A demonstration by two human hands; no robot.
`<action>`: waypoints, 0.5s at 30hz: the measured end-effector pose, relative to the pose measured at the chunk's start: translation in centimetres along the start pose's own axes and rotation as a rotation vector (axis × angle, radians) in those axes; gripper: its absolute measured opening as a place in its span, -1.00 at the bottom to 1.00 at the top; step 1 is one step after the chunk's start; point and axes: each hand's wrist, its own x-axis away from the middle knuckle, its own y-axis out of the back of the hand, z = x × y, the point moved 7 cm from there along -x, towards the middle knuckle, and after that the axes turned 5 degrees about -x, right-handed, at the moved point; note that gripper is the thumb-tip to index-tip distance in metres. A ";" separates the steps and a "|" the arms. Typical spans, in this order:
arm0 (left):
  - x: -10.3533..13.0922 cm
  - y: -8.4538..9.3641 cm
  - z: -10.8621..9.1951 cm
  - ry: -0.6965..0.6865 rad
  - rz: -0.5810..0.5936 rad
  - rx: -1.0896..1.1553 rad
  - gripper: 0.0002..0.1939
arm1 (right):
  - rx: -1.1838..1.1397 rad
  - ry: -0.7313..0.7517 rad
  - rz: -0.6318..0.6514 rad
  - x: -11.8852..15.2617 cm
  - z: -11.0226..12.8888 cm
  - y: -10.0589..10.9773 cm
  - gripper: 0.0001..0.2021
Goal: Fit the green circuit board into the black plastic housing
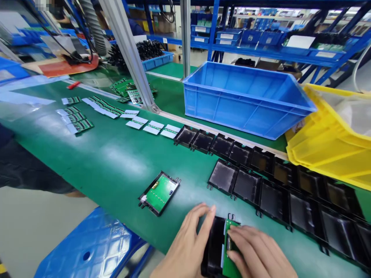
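Done: one case (159, 192) with board, at 10 o'clock. In hand: left hand (185, 247) fingers steadying shell (214, 247); right hand (257, 253) fingers pressing board (230, 262) in. Left: empty shells (261, 185), 1–3 o'clock.

No writing can be read anywhere: the white labels (202, 29) on the blue shelf bins (200, 34) at twelve o'clock (too small and blurred) show only pale rectangles, no legible letters or numbers.

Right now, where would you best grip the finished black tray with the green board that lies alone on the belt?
Pinch the black plastic tray holding the green circuit board by its two long edges, from above; it lies flat and angled, clear of neighbours, with small tabs at both short ends.
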 end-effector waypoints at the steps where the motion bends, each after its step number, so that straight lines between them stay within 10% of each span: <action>1: 0.0 0.1 0.1 -0.008 0.018 0.024 0.28 | 0.012 0.002 0.011 -0.2 0.2 -0.3 -0.75; 15: -0.5 0.7 0.4 -0.053 0.008 0.048 0.25 | 0.114 0.001 0.083 -0.8 1.5 -2.5 -0.61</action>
